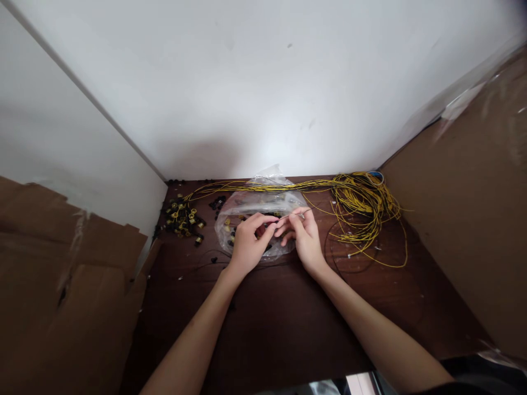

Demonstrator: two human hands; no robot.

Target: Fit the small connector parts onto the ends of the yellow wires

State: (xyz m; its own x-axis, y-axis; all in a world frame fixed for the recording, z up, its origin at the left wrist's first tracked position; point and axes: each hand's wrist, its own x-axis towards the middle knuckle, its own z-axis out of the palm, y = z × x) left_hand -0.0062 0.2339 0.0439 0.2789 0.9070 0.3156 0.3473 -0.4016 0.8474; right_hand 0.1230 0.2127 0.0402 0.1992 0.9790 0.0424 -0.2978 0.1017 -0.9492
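My left hand is closed in a pinch, thumb against fingertips, at something small and dark that is mostly hidden. Close to its right, my right hand pinches a thin dark wire that runs toward the left fingertips. Both hands hover over a clear plastic bag holding small black and yellow parts. Beyond them a bundle of yellow and black wires stretches across the table, from a heap of black and yellow connectors on the left to a loose coil on the right.
The dark wooden table meets a white wall at the back. Torn cardboard stands on the left and a brown cardboard panel on the right. A blue-and-white ring lies by the coil.
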